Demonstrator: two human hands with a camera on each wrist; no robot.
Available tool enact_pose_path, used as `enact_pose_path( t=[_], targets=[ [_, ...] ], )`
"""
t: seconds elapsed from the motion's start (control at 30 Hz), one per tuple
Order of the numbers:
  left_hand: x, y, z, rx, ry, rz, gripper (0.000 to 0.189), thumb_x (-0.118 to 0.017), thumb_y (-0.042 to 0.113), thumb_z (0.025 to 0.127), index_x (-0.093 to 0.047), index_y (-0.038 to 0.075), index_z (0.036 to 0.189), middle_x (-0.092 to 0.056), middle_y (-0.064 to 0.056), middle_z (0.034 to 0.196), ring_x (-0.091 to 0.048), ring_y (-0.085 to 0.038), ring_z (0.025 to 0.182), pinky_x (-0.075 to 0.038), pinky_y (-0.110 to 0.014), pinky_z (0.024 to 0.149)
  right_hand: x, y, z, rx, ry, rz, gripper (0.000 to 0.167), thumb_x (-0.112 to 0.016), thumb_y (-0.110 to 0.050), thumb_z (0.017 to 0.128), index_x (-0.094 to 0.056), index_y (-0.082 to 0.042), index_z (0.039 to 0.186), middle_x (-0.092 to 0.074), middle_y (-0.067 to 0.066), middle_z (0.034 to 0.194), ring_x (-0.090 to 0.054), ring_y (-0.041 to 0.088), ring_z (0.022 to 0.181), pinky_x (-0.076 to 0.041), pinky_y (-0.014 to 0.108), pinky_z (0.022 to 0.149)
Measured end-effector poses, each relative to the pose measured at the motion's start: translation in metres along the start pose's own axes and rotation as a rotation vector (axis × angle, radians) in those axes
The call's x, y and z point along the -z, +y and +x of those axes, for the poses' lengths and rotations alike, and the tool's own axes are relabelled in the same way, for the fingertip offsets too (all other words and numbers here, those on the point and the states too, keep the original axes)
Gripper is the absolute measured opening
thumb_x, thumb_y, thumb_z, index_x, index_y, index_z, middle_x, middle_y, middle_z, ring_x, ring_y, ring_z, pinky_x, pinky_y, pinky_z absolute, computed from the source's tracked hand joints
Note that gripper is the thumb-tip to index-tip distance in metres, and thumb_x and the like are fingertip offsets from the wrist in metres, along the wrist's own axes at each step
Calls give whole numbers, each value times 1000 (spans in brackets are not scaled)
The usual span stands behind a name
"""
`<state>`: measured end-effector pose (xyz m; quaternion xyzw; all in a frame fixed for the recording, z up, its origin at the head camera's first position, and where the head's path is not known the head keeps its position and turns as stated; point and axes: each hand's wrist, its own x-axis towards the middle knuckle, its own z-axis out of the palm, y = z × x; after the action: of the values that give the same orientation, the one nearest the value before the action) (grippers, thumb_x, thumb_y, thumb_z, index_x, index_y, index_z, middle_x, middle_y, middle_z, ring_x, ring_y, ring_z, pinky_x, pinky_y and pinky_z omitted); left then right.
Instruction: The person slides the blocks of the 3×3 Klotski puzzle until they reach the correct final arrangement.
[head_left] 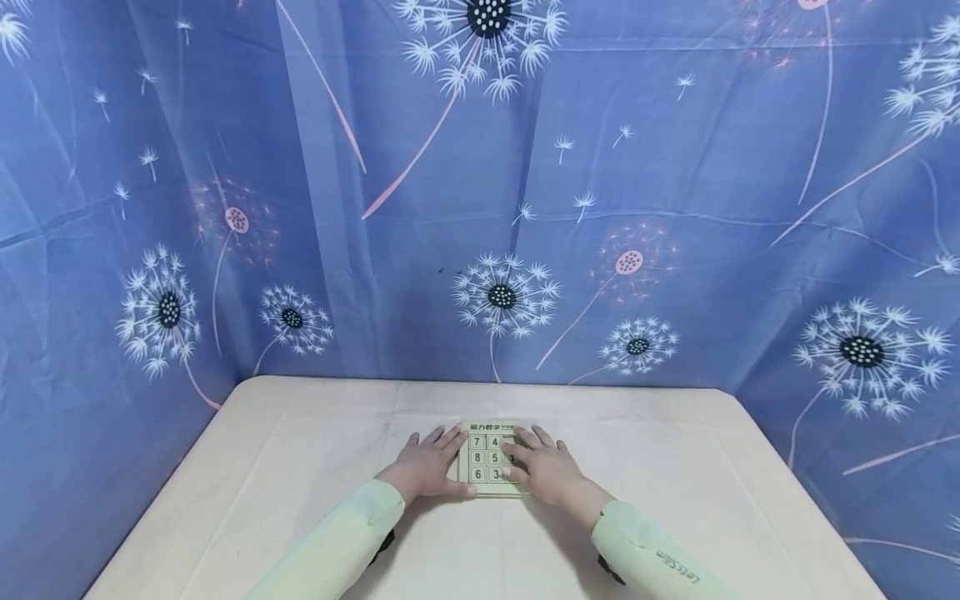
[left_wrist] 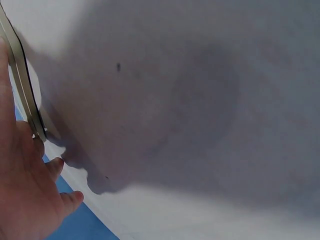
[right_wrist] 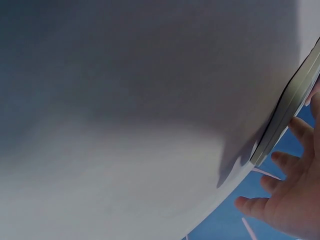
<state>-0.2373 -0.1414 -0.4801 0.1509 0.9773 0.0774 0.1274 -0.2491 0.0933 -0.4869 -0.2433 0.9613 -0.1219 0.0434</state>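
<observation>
A flat, pale green number puzzle board (head_left: 498, 494) lies on the table, with dark Chinese lettering along its top edge. Square tiles fill its grid; 7, 4, 8, 5, 6 and 3 are readable. My left hand (head_left: 427, 465) rests along the board's left side, fingers spread near the top corner and thumb at the lower corner. Over the right column lies my right hand (head_left: 553, 472), its fingers extended and its thumb and a fingertip on the tiles. That hand hides most of the right column. Both wrist views show the board's edge beside the spread fingers.
The board sits on a cream-covered table (head_left: 315, 450) with rounded far corners. Behind it and along both sides hangs a blue curtain (head_left: 420, 333) printed with dandelions. Light green sleeves (head_left: 337, 542) cover both forearms.
</observation>
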Motion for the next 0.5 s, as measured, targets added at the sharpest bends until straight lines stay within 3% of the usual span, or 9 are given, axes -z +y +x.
enact_pose_path(
  t=[0.5],
  targets=[
    [-1,0,2,7,-11,-5,99,-64,72,87,-31,18,162,-28,1,172,-29,-28,159,-26,-59,128,2,-3,0,0,-11,-1,53,-56,-48,102,-60,-18,145,-44,14,161,-35,44,152,-34,74,116]
  ],
)
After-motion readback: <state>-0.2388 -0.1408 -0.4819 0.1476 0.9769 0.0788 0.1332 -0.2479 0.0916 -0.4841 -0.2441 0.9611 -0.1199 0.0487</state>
